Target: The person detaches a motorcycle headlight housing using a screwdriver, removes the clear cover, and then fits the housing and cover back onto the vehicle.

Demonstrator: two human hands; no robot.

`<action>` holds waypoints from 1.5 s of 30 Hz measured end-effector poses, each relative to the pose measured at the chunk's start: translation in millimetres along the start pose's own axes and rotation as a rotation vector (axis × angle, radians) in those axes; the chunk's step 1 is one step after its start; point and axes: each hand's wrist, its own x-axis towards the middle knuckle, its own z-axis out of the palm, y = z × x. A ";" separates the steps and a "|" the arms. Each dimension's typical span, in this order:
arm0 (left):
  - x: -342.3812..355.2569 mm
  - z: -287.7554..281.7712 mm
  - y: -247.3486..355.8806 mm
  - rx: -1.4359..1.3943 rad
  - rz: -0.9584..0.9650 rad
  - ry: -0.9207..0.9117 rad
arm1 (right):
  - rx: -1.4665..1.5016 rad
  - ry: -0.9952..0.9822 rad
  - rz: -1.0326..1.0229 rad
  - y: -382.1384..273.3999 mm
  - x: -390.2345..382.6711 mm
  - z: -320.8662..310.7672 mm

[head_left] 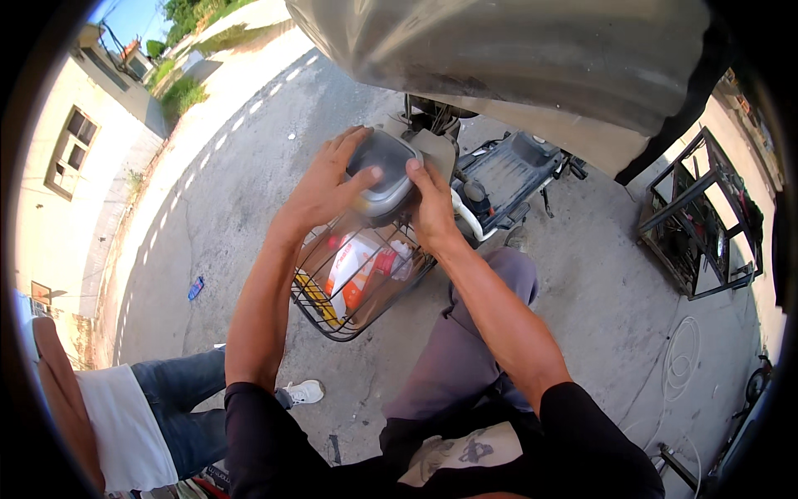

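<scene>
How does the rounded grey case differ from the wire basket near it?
The rounded grey case has a smooth, glossy face; the wire basket shows thin dark bars with gaps.
The case has the left hand and right hand on it, while the basket holds a white-and-orange packet.
Both have rounded corners.

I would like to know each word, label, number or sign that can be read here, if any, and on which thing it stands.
I copy out no wording, only where marks stand:
Dark item, lower left: small pale lettering.
White-and-orange package: orange marks, too blurred to read.
Small blue object: too small to tell.
Dark rounded housing: no lettering visible.
</scene>
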 end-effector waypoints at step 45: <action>57.6 -36.0 38.7 0.216 -0.066 -0.462 | -0.374 -0.140 -0.158 -9.7 3.2 -3.6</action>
